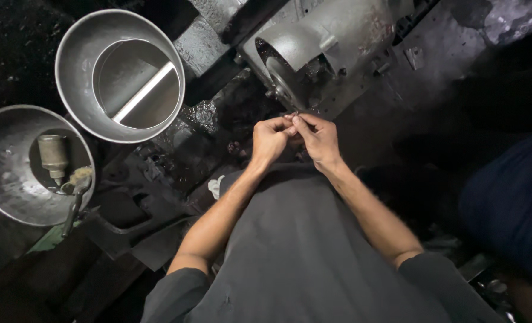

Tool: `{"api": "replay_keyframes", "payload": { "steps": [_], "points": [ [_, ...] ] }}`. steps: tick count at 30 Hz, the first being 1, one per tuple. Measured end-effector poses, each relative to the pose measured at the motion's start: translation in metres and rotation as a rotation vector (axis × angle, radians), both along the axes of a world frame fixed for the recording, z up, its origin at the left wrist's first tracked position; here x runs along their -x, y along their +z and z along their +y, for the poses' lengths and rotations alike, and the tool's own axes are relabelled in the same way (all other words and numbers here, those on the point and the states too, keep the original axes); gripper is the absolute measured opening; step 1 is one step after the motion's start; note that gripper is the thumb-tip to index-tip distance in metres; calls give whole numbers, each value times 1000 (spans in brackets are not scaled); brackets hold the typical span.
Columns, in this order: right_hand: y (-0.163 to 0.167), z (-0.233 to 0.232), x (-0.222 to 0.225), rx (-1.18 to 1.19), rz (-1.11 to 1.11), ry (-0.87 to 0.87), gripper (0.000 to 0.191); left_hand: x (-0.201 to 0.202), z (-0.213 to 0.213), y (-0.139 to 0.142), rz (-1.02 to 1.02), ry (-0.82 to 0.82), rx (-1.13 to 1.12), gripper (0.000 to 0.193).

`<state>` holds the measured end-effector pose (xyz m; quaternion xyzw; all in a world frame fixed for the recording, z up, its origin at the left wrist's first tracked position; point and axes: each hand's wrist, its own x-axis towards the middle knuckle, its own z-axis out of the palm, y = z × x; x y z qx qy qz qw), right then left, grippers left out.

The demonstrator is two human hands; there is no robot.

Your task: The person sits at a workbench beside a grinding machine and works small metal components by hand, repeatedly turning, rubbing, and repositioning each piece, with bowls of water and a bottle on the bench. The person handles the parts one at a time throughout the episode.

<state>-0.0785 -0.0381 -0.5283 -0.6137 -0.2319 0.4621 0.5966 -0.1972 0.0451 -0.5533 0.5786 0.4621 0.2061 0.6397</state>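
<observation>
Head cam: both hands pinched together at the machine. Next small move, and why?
Probably ease the small metal piece forward toward the grey machine. The left hand and right hand meet fingertip to fingertip, pinching it just short of the machine's round opening. What the piece is, or where it seats, is too small and dark to tell.

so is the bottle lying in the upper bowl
No, the bottle lies in the lower left bowl; the upper bowl holds only a flat bar.

Dim workshop: oily black floor (15, 54), grey machine (338, 48), two steel basins (75, 66).
</observation>
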Motion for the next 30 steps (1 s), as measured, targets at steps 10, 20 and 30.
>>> {"api": "replay_keyframes", "payload": {
  "steps": [10,20,30],
  "points": [
    [4,-3,-8,13,-95,-22,20,-11,-1,13,-142,-62,139,17],
    [23,-5,-7,-5,-343,-101,15,-22,-10,10,-413,-135,230,21],
    [92,-24,11,-432,-984,-66,14,3,-2,28,-612,-325,-375,7]
  ]
}}
